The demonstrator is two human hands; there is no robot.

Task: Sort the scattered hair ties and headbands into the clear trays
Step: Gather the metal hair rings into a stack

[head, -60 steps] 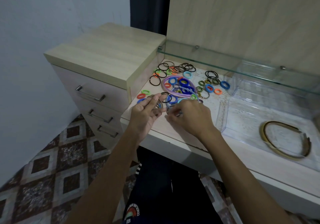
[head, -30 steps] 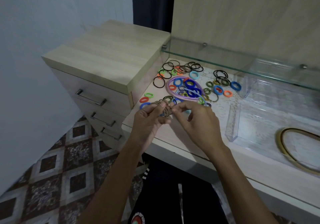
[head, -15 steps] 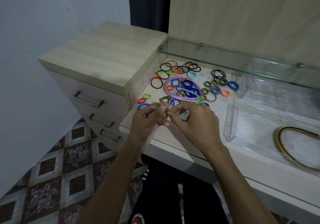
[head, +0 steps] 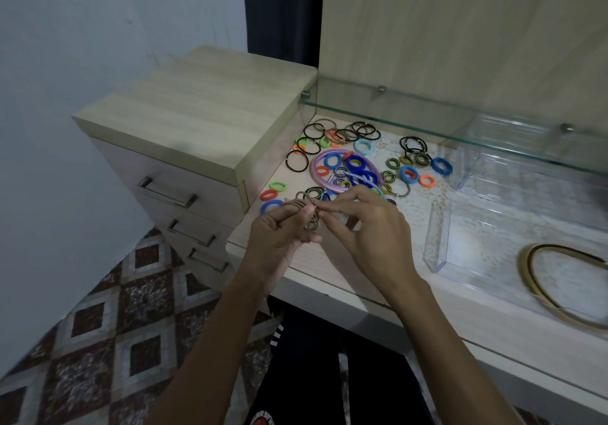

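Note:
My left hand (head: 279, 237) grips a bundle of thin brown hair ties (head: 304, 210) above the desk's front edge. My right hand (head: 365, 227) pinches the same bundle from the right. Behind them lies a scatter of several coloured and black hair ties (head: 358, 158) with a purple headband (head: 320, 168) and a blue headband (head: 363, 177) among them. A clear tray (head: 434, 247) at the right holds a gold-brown headband (head: 556, 280). A second clear tray (head: 473, 174) stands behind it.
A glass shelf (head: 427, 108) overhangs the back of the desk. A wooden drawer unit (head: 197, 122) with metal handles rises to the left of the desk. The desk's front edge (head: 329, 289) runs just under my wrists. Patterned floor tiles lie below.
My left hand has closed round the brown ties and lifted them off the desk; my right hand has come up to pinch the bundle. The hands have barely shifted in the last half second.

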